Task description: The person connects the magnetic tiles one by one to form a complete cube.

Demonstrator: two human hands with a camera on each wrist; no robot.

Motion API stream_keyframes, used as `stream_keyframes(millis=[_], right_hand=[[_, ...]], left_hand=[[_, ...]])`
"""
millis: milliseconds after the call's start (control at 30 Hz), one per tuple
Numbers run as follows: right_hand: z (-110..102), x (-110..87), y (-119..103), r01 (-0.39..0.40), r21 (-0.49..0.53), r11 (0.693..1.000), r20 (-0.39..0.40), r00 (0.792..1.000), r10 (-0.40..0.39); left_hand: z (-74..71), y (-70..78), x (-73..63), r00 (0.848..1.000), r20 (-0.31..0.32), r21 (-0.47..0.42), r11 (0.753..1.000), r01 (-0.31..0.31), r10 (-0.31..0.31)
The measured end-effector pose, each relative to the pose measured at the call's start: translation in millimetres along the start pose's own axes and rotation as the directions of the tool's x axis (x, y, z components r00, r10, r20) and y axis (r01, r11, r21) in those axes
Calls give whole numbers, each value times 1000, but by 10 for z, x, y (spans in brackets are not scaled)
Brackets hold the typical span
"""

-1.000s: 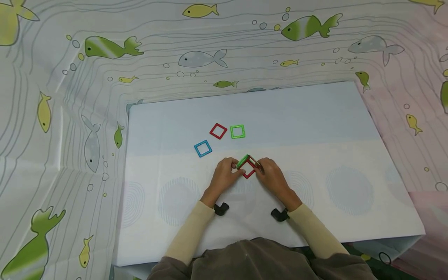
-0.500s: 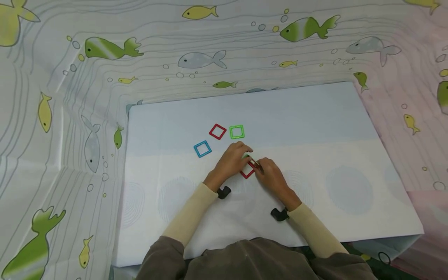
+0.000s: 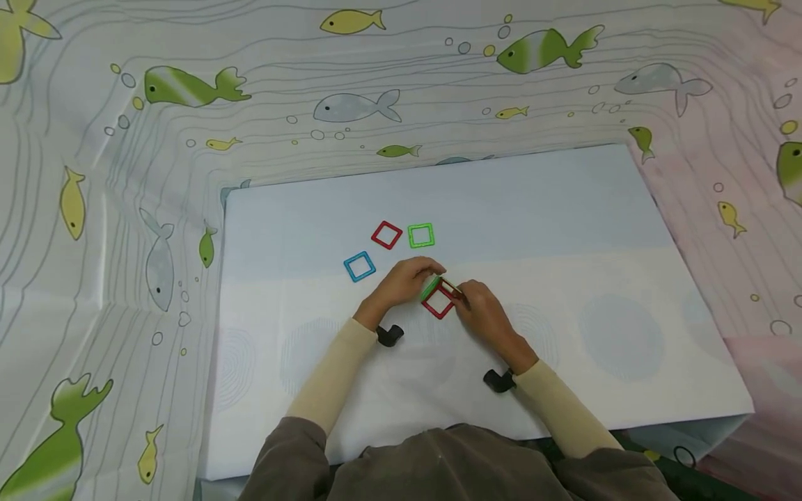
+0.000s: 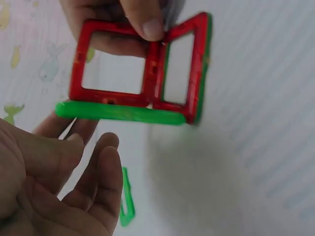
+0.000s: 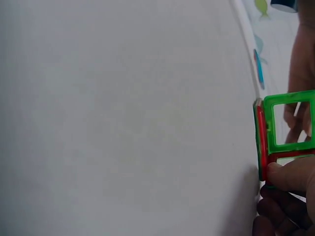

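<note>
Cluster of joined square frames, red and green, sits between the two hands, over the near half of the white table, roughly midway left to right. Left wrist view: two red squares meet along one edge at an angle, the second with green along its outer edge; a green frame shows edge-on against both. Whether the cluster touches the table, cannot tell.

Right hand is on the right side, fingers clamped on the cluster, thumb on the red part. Left hand is on the left, just beside the green frame; fingers loosely bent, gaps between some of them, no visible grip. Fingertip contact with the green frame, cannot tell.

Three loose frames lie flat, farther off and left of the cluster: red square, green square just right of it, blue square nearer and farther left. All apart from each other.

Fish-print sheet beyond the table and along its left and right sides. Black wrist gadgets on both wrists, cream sleeves, brown top at the near edge.
</note>
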State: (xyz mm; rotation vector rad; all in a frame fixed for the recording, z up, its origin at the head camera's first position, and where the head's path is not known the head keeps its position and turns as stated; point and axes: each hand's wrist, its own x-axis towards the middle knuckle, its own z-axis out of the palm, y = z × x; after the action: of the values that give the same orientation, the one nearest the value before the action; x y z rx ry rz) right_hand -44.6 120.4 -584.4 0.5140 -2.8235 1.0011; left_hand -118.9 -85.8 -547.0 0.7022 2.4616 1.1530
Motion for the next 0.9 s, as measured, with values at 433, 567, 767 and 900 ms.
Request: stream_keyframes(millis=[433, 567, 767, 900], right_hand=[[-22, 20, 4, -19, 14, 1000, 27, 999, 18], [-12, 13, 17, -36, 24, 999, 24, 999, 36], [-15, -22, 49, -78, 43, 996, -4, 997, 78], [-41, -65, 55, -88, 61, 994, -31, 995, 90]], left_hand=[[87, -167, 14, 996, 81, 32, 999, 45, -47], [105, -201, 6, 997, 72, 31, 999, 40, -42], [112, -230, -12, 997, 67, 34, 998, 46, -49], [110, -226, -42, 997, 59, 49, 998, 44, -47]])
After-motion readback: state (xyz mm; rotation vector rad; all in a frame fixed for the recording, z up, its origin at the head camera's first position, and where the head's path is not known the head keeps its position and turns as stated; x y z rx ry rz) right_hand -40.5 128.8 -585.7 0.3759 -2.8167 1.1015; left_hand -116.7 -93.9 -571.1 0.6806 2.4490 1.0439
